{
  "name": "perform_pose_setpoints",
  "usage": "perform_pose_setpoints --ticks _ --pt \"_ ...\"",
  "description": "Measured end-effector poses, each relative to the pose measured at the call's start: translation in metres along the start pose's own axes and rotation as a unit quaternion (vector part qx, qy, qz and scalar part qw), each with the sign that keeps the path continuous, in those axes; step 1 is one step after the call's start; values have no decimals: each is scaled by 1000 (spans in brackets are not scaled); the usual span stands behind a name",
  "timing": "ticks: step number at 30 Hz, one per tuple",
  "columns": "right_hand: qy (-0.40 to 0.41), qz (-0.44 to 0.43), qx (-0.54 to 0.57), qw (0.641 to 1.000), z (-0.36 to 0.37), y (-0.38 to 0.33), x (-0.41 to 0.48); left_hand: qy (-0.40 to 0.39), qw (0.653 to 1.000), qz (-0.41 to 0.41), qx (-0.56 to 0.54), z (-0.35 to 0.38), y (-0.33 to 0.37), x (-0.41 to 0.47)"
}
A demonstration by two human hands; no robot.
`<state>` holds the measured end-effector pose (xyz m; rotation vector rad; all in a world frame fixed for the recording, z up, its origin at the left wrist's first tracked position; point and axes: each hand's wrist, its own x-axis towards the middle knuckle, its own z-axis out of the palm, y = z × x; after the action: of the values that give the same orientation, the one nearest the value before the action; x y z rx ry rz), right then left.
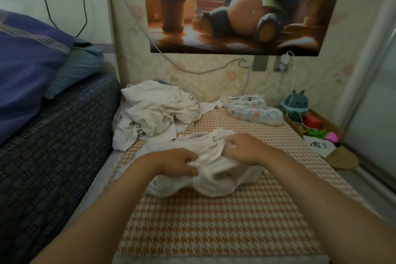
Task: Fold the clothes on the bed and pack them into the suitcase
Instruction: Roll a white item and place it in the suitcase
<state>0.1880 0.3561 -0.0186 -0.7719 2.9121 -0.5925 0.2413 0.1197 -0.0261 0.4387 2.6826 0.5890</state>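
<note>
White, soft and light by its look, the crumpled garment (214,169) lies mid-frame on the bed (214,227), my left hand (177,163) and right hand (246,148) each with its grip bunched on loose fabric; I'd retake it at hem corners or shoulder seams.

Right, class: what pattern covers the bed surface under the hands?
Orange-and-white houndstooth on the bed surface, clearest in the head view.

Both hands grip a crumpled white garment (214,174) on the houndstooth bed (214,225): left hand (177,162), right hand (246,148). A cream pile (156,111) lies behind.
</note>
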Motion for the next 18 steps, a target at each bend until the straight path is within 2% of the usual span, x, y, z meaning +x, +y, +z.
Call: perform_pose_setpoints --ticks 1,2,3,4,5,6,7,9,10,11,13,15,16,18 --pt "-107 49 1 993 -1 2 -6 -67 997 -40 -29 4 6 -4" --pt "-212 117 10 970 -1 3 -14 -147 983 -78 -82 7 13 -7" --pt "-317 189 48 928 -1 2 -22 -215 962 -97 -138 11 18 -8" --pt "-403 233 102 879 -1 3 -28 -252 946 -93 -181 15 22 -8" --pt "-442 246 149 850 0 5 -30 -247 946 -76 -196 18 23 -5" --pt "-430 240 181 851 2 8 -30 -201 960 -54 -186 21 24 -2" --pt "-370 227 188 881 4 11 -29 -125 980 -28 -151 24 25 2" --pt "-184 184 134 956 12 21 -21 8 999 12 -40 33 26 11" --pt "-111 159 72 978 16 27 -18 30 999 18 17 40 25 16" --pt "-75 141 8 987 21 33 -15 21 998 16 60 49 24 22" --pt "-117 126 -61 983 31 42 -13 -20 994 -5 103 67 20 33" --pt "-194 124 -32 973 35 47 -14 -1 994 -11 112 75 15 45" --pt "-200 122 -6 972 35 50 -14 20 995 2 102 73 13 48" --pt "-120 119 23 985 35 59 -9 5 996 15 86 63 16 52"
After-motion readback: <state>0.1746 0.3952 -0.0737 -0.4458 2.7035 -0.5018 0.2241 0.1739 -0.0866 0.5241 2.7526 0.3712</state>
